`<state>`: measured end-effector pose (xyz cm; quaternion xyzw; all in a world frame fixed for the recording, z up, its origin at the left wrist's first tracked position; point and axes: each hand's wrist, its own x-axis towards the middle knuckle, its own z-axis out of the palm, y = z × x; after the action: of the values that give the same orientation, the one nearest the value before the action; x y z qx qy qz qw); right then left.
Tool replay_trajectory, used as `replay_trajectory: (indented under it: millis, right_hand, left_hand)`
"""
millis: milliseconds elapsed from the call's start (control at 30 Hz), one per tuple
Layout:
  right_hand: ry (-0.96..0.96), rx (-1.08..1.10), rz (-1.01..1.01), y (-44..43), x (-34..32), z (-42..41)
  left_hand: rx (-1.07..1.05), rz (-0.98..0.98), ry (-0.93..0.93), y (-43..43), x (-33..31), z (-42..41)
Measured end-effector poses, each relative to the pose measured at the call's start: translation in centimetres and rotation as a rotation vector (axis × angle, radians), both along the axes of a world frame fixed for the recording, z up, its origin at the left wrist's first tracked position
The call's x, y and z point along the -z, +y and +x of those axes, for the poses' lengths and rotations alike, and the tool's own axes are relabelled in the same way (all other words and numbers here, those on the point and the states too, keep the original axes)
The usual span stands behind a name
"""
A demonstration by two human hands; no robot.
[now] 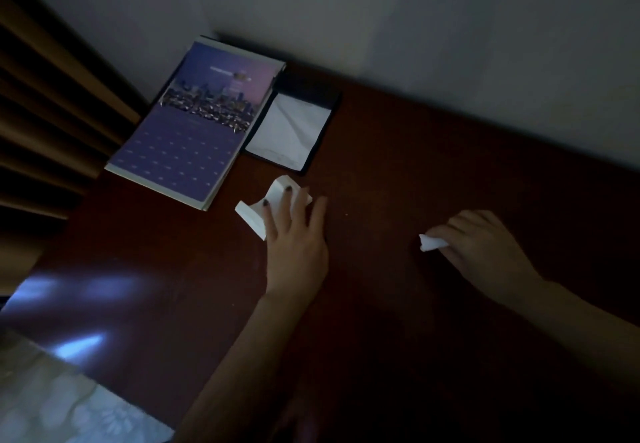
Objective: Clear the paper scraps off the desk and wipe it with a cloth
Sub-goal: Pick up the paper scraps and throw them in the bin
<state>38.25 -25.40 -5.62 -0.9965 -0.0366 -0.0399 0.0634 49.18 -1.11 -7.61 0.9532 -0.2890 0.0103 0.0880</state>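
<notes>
The scene is dim. On the dark red-brown desk (398, 165) my left hand (294, 234) lies flat with straight fingers pressing on a white paper scrap (254, 215) near the desk's middle. To the right, my right hand (481, 245) has curled fingers pinching a small crumpled white paper scrap (429, 243) just above the desk surface. No cloth is in view.
A purple booklet (194, 130) with a city picture lies at the desk's back left. Beside it sits a white notepad (291, 130) in a black holder. Brown curtain folds (52, 113) hang at the left; a pale wall (415, 26) runs behind.
</notes>
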Motion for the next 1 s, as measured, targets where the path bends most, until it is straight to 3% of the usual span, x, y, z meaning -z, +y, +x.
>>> replay_trajectory:
  millis: [200,333,500,867,1000]
  right_hand:
    - [0.004,0.068,0.069,2.0,-2.2,0.3]
    - [0.013,0.084,0.079,2.1,-2.2,-0.8]
    - [-0.001,0.135,0.085,2.1,-2.4,-3.0]
    - [-0.133,0.271,0.054,3.5,-2.6,-8.4]
    - [-0.102,0.333,0.115,3.8,-3.6,-12.0]
  left_hand:
    - [-0.285,0.338,0.111,0.5,-1.3,4.6]
    - [-0.336,0.293,0.286,0.3,-1.6,5.7]
    - [-0.176,0.293,0.216,0.1,-2.4,3.8]
    - [0.370,0.014,-0.035,-3.6,-4.5,-4.7]
    - [0.504,-0.042,-0.091,-4.8,-5.2,-8.0]
